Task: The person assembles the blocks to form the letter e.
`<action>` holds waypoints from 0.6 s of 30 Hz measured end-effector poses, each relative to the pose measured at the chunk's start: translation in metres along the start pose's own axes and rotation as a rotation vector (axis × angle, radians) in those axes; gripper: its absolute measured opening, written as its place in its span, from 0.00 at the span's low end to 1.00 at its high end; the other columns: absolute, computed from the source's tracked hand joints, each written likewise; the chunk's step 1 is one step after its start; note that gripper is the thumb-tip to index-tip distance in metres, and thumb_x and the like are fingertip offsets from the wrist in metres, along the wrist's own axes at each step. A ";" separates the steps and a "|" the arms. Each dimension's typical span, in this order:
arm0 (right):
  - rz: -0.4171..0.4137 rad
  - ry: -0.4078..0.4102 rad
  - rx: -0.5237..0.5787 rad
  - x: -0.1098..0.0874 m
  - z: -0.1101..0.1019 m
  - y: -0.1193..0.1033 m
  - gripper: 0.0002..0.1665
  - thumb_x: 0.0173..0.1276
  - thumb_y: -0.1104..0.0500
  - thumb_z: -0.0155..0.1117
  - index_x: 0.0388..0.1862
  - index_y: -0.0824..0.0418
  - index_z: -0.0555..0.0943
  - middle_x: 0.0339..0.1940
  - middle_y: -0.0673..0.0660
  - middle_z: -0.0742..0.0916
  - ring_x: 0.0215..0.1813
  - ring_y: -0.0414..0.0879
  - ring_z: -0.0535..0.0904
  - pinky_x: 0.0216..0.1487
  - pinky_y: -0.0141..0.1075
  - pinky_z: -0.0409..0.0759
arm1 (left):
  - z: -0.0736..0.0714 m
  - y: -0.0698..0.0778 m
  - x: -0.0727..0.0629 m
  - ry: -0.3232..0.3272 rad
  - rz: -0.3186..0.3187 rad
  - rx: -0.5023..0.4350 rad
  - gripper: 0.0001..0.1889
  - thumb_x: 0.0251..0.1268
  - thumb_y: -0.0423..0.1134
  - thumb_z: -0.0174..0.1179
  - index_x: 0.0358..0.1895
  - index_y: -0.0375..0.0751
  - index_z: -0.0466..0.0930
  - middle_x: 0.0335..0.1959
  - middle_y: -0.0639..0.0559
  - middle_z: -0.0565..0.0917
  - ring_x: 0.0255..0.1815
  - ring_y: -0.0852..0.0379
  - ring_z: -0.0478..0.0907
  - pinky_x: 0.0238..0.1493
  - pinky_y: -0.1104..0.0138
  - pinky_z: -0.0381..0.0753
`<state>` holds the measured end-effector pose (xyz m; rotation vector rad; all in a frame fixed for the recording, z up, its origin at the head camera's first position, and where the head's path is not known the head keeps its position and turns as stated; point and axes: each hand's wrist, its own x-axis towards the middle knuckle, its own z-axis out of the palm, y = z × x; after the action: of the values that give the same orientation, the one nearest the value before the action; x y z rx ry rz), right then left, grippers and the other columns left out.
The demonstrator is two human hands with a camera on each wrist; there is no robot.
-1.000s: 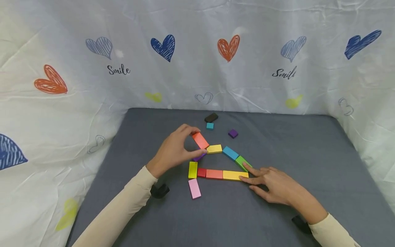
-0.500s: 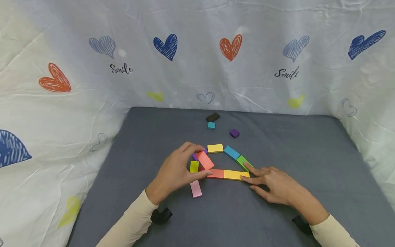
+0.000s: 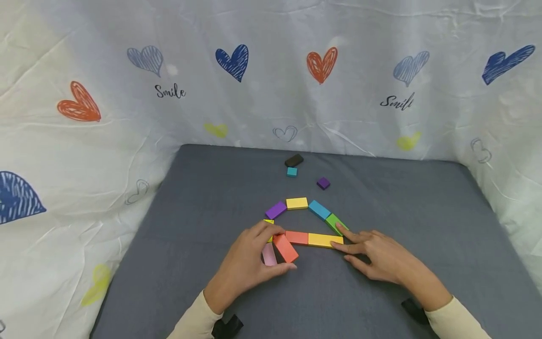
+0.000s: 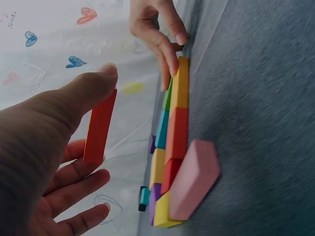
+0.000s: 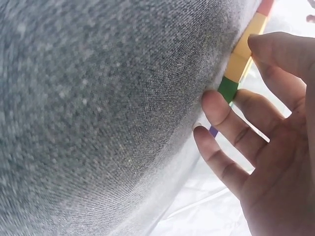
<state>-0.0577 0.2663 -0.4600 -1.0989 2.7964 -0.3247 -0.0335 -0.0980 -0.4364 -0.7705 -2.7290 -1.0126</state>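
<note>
Orange block (image 3: 286, 248) swung down to lower centre, still unplaced.
Left hand (image 3: 245, 256) pinches it; right hand (image 3: 377, 254), fingers outstretched, touches long yellow block (image 3: 322, 240).

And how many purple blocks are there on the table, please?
2. One purple block lies beside the far yellow block; another purple block lies farther back, near the small teal block. The left hand could hide more.

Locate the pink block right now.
In the head view, the pink block lies lower middle, partly hidden by the left hand, seen just left of the orange-red block that hand holds.
</note>
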 end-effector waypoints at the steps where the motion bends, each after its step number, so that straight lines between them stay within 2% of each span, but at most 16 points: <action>1: 0.001 0.001 0.003 0.000 0.000 0.000 0.30 0.76 0.48 0.69 0.75 0.35 0.77 0.80 0.52 0.74 0.40 0.33 0.76 0.48 0.46 0.80 | 0.002 0.000 -0.002 0.003 0.000 0.007 0.36 0.49 0.65 0.81 0.60 0.55 0.81 0.53 0.63 0.79 0.44 0.57 0.79 0.47 0.63 0.80; 6: 0.004 -0.007 0.010 -0.001 -0.001 -0.001 0.30 0.76 0.48 0.69 0.75 0.35 0.76 0.80 0.51 0.74 0.45 0.34 0.80 0.53 0.50 0.82 | 0.014 0.002 -0.012 0.003 -0.012 0.038 0.36 0.48 0.68 0.80 0.58 0.56 0.82 0.58 0.65 0.77 0.50 0.62 0.76 0.53 0.58 0.79; 10: 0.009 -0.013 0.010 0.000 0.000 -0.001 0.30 0.76 0.48 0.69 0.75 0.34 0.76 0.81 0.51 0.73 0.46 0.35 0.81 0.54 0.52 0.82 | 0.023 0.002 -0.019 0.003 -0.009 0.065 0.35 0.46 0.68 0.81 0.55 0.54 0.84 0.60 0.62 0.78 0.58 0.61 0.76 0.58 0.54 0.78; 14: 0.015 -0.014 0.006 0.000 0.000 -0.001 0.30 0.76 0.48 0.69 0.75 0.34 0.76 0.81 0.50 0.73 0.48 0.37 0.82 0.54 0.51 0.82 | 0.031 0.002 -0.024 -0.021 -0.010 0.117 0.35 0.46 0.70 0.80 0.53 0.55 0.83 0.64 0.61 0.77 0.66 0.61 0.73 0.63 0.53 0.75; 18: 0.023 -0.022 0.004 0.001 0.000 -0.001 0.30 0.76 0.48 0.69 0.74 0.34 0.76 0.80 0.50 0.74 0.43 0.34 0.79 0.51 0.50 0.82 | 0.036 0.002 -0.029 -0.062 -0.032 0.171 0.36 0.44 0.74 0.78 0.52 0.56 0.83 0.67 0.60 0.74 0.71 0.60 0.70 0.67 0.51 0.72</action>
<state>-0.0579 0.2649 -0.4599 -1.0627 2.7855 -0.3139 -0.0062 -0.0856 -0.4717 -0.7430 -2.8429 -0.7604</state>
